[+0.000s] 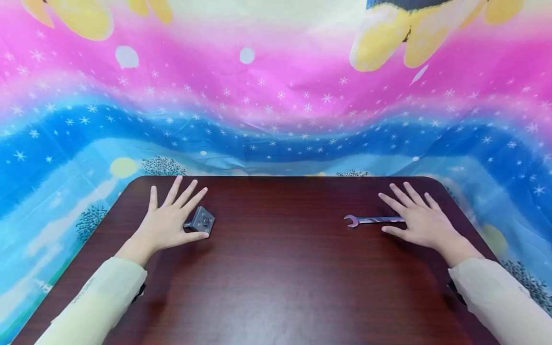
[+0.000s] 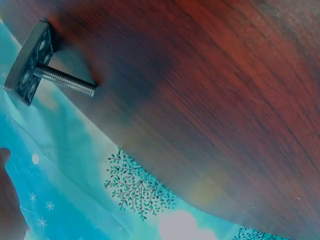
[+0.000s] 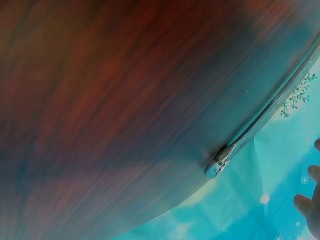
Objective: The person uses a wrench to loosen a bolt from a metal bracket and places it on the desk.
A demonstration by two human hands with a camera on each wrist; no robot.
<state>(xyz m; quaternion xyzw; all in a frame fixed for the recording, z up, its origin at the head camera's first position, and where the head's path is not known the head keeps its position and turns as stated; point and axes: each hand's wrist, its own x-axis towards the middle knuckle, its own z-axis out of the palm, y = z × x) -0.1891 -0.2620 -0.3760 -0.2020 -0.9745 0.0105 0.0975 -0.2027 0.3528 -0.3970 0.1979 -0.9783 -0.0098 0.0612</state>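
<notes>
Fingers spread wide, my left hand (image 1: 168, 223) is over the left side of the table. Beside its thumb and index finger is a dark square plate (image 1: 204, 220) with a bolt through it; the hand covers part of it. In the left wrist view the bolt's threaded shank (image 2: 67, 81) sticks out from the plate's face (image 2: 31, 67). On the right, my right hand (image 1: 424, 223) is spread the same way over an open-end wrench (image 1: 364, 220), hiding its far end. The right wrist view shows the wrench's ring end (image 3: 218, 162) and only some fingertips (image 3: 302, 204). Neither hand grips anything.
Both objects lie on a dark reddish-brown wooden table (image 1: 276, 268) with rounded far corners. Behind and around it hangs a pink and blue printed cloth (image 1: 276, 105) with snowflakes, close to the table's far edge. Pale sleeves (image 1: 97, 299) cover both forearms.
</notes>
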